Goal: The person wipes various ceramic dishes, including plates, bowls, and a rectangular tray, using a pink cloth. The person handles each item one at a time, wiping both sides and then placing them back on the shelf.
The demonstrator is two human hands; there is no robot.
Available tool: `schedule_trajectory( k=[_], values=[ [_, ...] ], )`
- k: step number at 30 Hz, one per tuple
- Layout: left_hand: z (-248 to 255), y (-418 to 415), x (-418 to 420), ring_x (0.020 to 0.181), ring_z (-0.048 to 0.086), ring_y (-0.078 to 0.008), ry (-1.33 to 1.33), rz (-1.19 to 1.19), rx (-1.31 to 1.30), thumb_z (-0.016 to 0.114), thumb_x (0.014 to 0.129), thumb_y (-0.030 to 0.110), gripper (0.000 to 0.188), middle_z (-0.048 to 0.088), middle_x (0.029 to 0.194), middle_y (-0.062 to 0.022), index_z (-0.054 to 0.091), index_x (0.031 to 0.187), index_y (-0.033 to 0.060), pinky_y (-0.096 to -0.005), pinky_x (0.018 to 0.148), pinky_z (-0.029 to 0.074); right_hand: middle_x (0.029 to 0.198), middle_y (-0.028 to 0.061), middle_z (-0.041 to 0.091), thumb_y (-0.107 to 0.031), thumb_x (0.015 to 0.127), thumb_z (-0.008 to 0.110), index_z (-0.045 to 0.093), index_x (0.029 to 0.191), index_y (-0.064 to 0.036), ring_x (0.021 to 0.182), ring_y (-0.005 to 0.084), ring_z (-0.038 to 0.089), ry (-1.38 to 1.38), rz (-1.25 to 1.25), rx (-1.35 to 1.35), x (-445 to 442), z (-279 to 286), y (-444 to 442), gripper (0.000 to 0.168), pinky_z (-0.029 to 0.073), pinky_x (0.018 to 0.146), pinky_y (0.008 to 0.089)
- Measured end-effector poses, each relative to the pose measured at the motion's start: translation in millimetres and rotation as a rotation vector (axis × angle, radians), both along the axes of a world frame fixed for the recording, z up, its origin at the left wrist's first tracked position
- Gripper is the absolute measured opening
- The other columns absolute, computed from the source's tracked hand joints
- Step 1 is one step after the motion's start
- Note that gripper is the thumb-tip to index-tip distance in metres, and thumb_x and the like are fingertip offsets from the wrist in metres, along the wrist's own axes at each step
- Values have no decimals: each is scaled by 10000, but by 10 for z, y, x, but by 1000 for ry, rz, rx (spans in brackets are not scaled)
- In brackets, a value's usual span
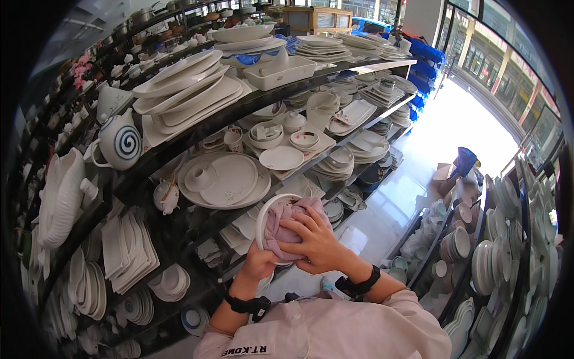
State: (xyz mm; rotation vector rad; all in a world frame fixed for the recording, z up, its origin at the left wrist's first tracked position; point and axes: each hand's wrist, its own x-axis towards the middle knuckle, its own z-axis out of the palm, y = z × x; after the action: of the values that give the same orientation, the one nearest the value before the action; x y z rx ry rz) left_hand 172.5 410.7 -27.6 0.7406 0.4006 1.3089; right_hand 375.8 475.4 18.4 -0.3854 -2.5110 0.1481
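Low in front of me, my left hand (260,262) grips the lower rim of a round white ceramic dish (261,220), which is tilted. Spread over a crumpled pink cloth (280,224), my right hand (309,240) presses it against the inside of the dish. Part of a dark painted pattern shows at the dish's top edge; the cloth hides most of its inner face. Beyond the hands, a large oval platter (264,186) with a smaller decorated dish lies on the shelf, and a small white teapot (166,196) stands at its left.
Dark shelves (251,105) hold stacked plates (188,85), a rectangular white dish (280,74) and a teapot with a blue spiral (119,141). More racks of bowls and plates (489,264) stand at the right. A person (464,190) is low in the aisle near blue packaging (465,161).
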Motion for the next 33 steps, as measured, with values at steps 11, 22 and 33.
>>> schedule_trajectory(
  k=[11,22,33],
  values=[
    [-81,99,19,1439,428,-278,146,55,102,449,638,-87,978,432,1528,-144,246,1590,14,-397,1161,399,1313,116,546,-98,660,739,747,1194,-289,1150,367,532,192,-276,157,-265,-164,100,567,456,963,487],
    [-136,82,-15,1377,486,-275,27,172,-1,638,871,-14,794,473,1497,-144,277,1576,34,-419,1149,404,1196,203,605,-156,742,685,618,1320,-81,988,394,647,-121,-673,-158,-364,77,-24,587,565,782,461],
    [-79,173,46,1417,439,-250,90,196,171,697,988,259,773,442,1522,-131,261,1577,12,-391,1165,384,1119,134,606,-142,716,707,706,1154,-135,876,374,646,194,-267,-220,-475,97,-51,437,531,716,454]
  ],
)
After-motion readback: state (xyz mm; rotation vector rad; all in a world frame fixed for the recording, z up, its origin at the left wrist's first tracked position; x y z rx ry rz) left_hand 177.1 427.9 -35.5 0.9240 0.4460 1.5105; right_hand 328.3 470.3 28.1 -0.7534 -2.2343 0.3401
